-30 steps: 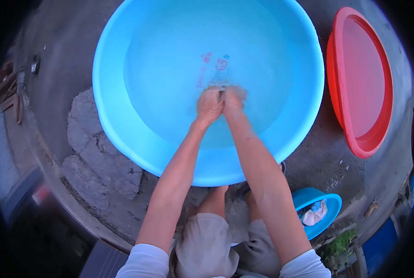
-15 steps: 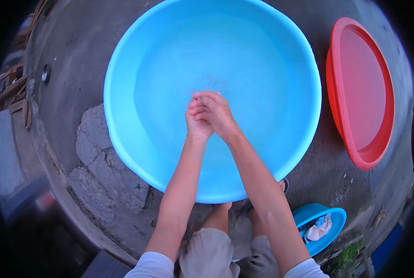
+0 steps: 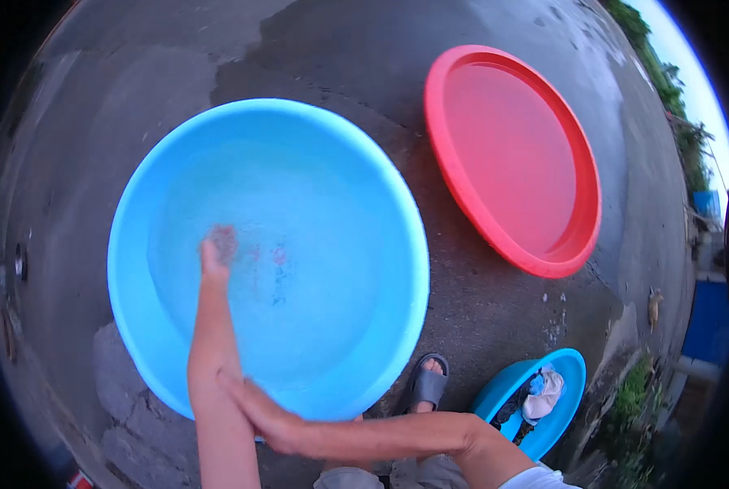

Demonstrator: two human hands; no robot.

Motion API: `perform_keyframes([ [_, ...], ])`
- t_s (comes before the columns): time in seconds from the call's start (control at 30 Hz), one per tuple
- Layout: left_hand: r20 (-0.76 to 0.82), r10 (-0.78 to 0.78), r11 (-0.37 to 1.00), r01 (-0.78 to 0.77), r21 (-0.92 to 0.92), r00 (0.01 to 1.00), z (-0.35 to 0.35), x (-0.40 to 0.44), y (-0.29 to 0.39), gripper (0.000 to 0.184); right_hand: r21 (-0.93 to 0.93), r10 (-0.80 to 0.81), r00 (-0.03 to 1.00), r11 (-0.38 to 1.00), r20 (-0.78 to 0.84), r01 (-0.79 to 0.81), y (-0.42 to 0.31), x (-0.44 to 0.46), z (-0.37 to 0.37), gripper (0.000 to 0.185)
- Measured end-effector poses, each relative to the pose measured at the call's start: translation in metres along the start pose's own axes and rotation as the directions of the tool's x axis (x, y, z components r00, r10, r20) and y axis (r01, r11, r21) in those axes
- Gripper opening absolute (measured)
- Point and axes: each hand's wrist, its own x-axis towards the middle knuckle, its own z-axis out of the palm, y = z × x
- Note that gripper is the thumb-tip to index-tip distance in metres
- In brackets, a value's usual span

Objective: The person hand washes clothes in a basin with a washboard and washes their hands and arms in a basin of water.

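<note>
My left hand (image 3: pixel 220 246) reaches into the water of a large light-blue tub (image 3: pixel 417 269). Motion and water smear its fingers, so their shape and anything in them cannot be made out. My right hand (image 3: pixel 266 414) is wrapped against my left forearm (image 3: pixel 219 350) near the elbow, at the tub's near rim; some of its fingers are hidden. Reddish and dark marks show through the water to the right of my left hand.
A red tub (image 3: pixel 511 155) holding water stands at the upper right. Lower right, a small blue basin (image 3: pixel 572 391) contains white cloth (image 3: pixel 543 395) and dark items. My sandalled foot (image 3: pixel 428 381) is between the tub and basin. Concrete ground (image 3: pixel 323 49) surrounds them.
My hands were together above the blue tub; now they are apart, with the right hand drawn back to the left forearm. The view has shifted right, bringing the red tub closer to the middle.
</note>
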Motion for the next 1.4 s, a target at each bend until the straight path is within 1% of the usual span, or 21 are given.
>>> perform_keyframes([
  [0.07,-0.026,0.060,0.994,-0.057,0.092,0.998,0.011,0.001,0.017,0.029,0.124,0.118,0.991,0.984,0.066,-0.125,-0.014,-0.030,0.008,0.067],
  [0.13,0.047,0.146,0.974,-0.152,0.166,0.988,-0.001,0.005,0.023,0.030,0.196,0.234,0.930,0.935,0.283,-0.295,-0.011,-0.044,0.007,0.065],
  [0.27,0.092,0.125,0.972,-0.141,0.189,0.988,0.027,-0.033,0.038,0.032,0.093,0.254,0.839,0.937,0.482,-0.337,-0.018,-0.051,-0.005,0.065],
  [0.37,-0.031,0.152,0.959,-0.140,0.248,0.988,0.045,-0.045,0.035,0.028,-0.049,0.310,0.834,0.945,0.457,-0.324,-0.013,-0.043,-0.018,0.069],
  [0.43,0.014,0.156,0.867,-0.144,0.476,0.988,0.050,-0.051,0.032,0.025,-0.103,0.353,0.822,0.933,0.447,-0.344,-0.009,-0.036,-0.027,0.071],
  [0.53,-0.045,0.096,0.891,-0.066,0.450,0.994,0.058,-0.055,0.029,0.026,-0.146,0.398,0.793,0.916,0.461,-0.375,-0.011,-0.034,-0.028,0.072],
  [0.6,-0.002,0.070,0.895,-0.062,0.442,0.998,0.055,-0.051,0.029,0.031,0.141,0.319,0.777,0.877,0.543,-0.459,-0.011,-0.043,-0.020,0.071],
  [0.73,-0.079,0.118,0.890,-0.070,0.451,0.990,0.060,-0.059,0.034,0.033,0.247,0.297,0.703,0.790,0.646,-0.561,0.007,-0.040,-0.026,0.070],
  [0.83,-0.062,0.129,0.878,-0.085,0.472,0.990,0.061,-0.054,0.029,0.030,0.163,0.310,0.791,0.877,0.527,-0.452,0.009,-0.038,-0.024,0.073],
  [0.9,-0.031,0.153,0.876,-0.121,0.467,0.988,0.057,-0.053,0.025,0.028,0.084,0.326,0.850,0.916,0.414,-0.393,0.005,-0.036,-0.023,0.062],
  [0.93,-0.020,0.204,0.815,-0.158,0.558,0.979,0.056,-0.056,0.023,0.026,0.084,0.330,0.849,0.914,0.413,-0.396,-0.001,-0.030,-0.030,0.062],
  [1.0,-0.001,0.251,0.743,-0.192,0.641,0.968,0.047,-0.060,0.016,0.025,-0.310,0.447,0.794,0.888,0.411,-0.340,-0.024,-0.004,-0.057,0.037],
  [1.03,0.192,0.406,0.258,-0.313,0.914,0.893,0.032,-0.059,0.010,0.023,-0.341,0.244,0.916,0.931,0.319,-0.129,-0.035,0.007,-0.069,0.027],
  [1.07,0.433,0.422,-0.311,-0.322,0.894,0.796,0.022,-0.061,0.007,0.021,-0.391,0.012,0.973,0.917,0.230,0.081,-0.047,0.018,-0.078,0.019],
  [1.1,0.435,0.416,-0.306,-0.328,0.894,0.798,0.018,-0.066,0.006,0.021,-0.513,-0.259,0.964,0.820,0.058,0.252,-0.064,0.029,-0.081,0.011],
  [1.13,0.475,0.301,-0.419,-0.333,0.845,0.827,0.014,-0.073,0.007,0.018,-0.763,-0.565,0.825,0.535,-0.003,0.364,-0.075,0.061,-0.105,0.013],
  [1.17,0.490,0.181,-0.522,-0.339,0.783,0.853,0.010,-0.081,0.006,0.016,-0.906,-0.773,0.626,0.332,-0.102,0.263,-0.087,0.084,-0.121,0.013],
  [1.2,0.467,0.170,-0.512,-0.327,0.794,0.868,0.007,-0.087,0.002,0.016,-0.924,-0.916,0.388,0.231,-0.101,0.305,-0.090,0.113,-0.144,0.012],
  [1.27,0.583,-0.027,-0.707,-0.427,0.563,0.812,-0.004,-0.092,-0.007,0.016,-0.766,-0.631,0.658,0.631,-0.411,0.127,-0.095,0.125,-0.150,0.010],
  [1.33,0.464,-0.202,-0.750,-0.441,0.493,0.863,0.008,-0.091,-0.013,0.017,-0.116,-0.133,0.977,0.987,-0.169,0.114,-0.097,0.094,-0.121,0.010],
  [1.4,0.502,-0.259,-0.775,-0.488,0.402,0.825,0.009,-0.099,-0.020,0.017,-0.175,-0.152,0.987,0.972,0.045,0.157,-0.093,0.057,-0.072,0.011],
])
